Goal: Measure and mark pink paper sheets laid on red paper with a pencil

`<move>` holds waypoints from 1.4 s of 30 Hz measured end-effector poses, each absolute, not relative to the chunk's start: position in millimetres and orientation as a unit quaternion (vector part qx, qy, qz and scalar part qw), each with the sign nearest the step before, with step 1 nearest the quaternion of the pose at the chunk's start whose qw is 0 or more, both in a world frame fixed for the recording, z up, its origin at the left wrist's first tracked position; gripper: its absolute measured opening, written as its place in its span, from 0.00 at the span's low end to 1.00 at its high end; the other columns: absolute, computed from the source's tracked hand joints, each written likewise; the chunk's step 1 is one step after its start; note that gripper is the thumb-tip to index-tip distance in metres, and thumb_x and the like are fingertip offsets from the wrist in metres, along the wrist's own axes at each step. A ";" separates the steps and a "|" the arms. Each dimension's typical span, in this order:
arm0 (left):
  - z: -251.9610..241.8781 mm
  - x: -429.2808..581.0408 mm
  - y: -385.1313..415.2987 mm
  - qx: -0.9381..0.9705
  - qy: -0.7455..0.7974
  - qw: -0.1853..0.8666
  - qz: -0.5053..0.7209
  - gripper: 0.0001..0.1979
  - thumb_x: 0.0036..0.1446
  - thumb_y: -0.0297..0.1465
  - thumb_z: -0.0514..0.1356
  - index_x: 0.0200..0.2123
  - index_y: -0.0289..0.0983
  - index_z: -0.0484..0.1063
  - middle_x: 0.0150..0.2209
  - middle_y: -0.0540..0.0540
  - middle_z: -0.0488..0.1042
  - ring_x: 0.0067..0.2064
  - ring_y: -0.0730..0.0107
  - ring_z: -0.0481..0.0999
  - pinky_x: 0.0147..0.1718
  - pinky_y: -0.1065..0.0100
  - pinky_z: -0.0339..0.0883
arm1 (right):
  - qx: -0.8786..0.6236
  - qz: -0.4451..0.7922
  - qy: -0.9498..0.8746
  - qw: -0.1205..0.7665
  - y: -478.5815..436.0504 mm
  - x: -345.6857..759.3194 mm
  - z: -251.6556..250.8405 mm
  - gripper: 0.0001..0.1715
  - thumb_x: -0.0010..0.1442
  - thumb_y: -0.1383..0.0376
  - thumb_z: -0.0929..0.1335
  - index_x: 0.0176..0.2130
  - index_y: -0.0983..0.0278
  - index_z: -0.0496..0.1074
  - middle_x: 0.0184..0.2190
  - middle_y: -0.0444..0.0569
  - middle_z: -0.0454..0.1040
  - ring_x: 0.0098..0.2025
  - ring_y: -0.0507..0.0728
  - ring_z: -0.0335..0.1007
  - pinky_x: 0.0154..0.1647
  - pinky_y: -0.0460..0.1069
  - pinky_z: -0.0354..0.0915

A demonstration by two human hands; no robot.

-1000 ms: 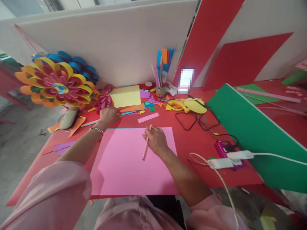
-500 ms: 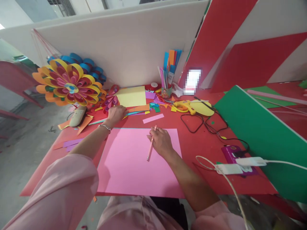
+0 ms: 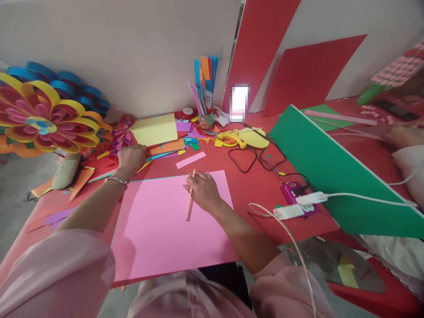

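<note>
The right hand (image 3: 203,190) grasped a pencil (image 3: 190,201) over the upper right part of a pink sheet (image 3: 165,234), the eraser end slanting toward the person. The sheet lay flat at the near edge of the red bench (image 3: 243,190). The left hand (image 3: 130,159), below a bracelet (image 3: 116,180) on its wrist, was reached out past the sheet's upper left corner, beside some coloured paper strips (image 3: 168,146); its fingers were hidden, so whether it gripped anything could not be told. Just behind that hand were a pale yellow sheet (image 3: 155,128) and a small magenta paper flower (image 3: 123,137). A single pink strip (image 3: 191,160) lay between the two hands, beyond the sheet. Farther back stood a cup (image 3: 206,120) of paper strips, with a yellow glue gun (image 3: 236,138) nearby to its right. A green board (image 3: 344,176) leaned along the bench's right side, past a purple power strip (image 3: 288,191).
</note>
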State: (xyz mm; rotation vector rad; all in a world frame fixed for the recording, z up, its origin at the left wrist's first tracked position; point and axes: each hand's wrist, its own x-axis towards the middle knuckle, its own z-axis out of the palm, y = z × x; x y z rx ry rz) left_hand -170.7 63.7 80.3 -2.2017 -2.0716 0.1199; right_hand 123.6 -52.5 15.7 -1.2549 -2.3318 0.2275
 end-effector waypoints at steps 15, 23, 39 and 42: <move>109.8 -152.3 35.3 -0.723 -0.652 0.154 -0.165 0.20 0.75 0.36 0.46 0.52 0.36 0.76 0.54 0.39 0.80 0.54 0.56 0.78 0.49 0.60 0.66 | -0.463 0.087 -0.839 0.271 -51.8 121.5 16.2 0.09 0.73 0.59 0.70 0.45 0.62 0.77 0.51 0.56 0.83 0.55 0.64 0.76 0.52 0.57 0.68; 97.5 -127.5 -69.1 -0.810 -0.534 0.148 -0.190 0.13 0.72 0.32 0.54 0.48 0.43 0.79 0.50 0.44 0.85 0.50 0.56 0.83 0.47 0.56 0.70 | -0.499 -0.004 -0.706 0.503 -100.4 165.3 70.7 0.15 0.76 0.60 0.64 0.41 0.62 0.77 0.30 0.49 0.82 0.32 0.56 0.79 0.37 0.51 0.69; 41.7 -99.5 -121.5 -0.891 -0.394 0.058 -0.218 0.24 0.65 0.35 0.67 0.62 0.36 0.71 0.62 0.31 0.76 0.64 0.41 0.75 0.61 0.45 0.69 | -0.493 -0.041 -0.814 0.304 -151.5 190.5 21.2 0.02 0.71 0.65 0.70 0.43 0.62 0.75 0.53 0.57 0.84 0.56 0.66 0.79 0.51 0.58 0.73; 41.0 -101.3 -122.0 -0.891 -0.367 0.066 -0.259 0.20 0.61 0.30 0.71 0.55 0.37 0.74 0.52 0.35 0.82 0.56 0.45 0.81 0.53 0.49 0.74 | -0.504 -0.053 -0.807 0.303 -154.1 193.1 24.6 0.03 0.71 0.65 0.70 0.45 0.62 0.75 0.51 0.56 0.85 0.49 0.64 0.80 0.45 0.56 0.70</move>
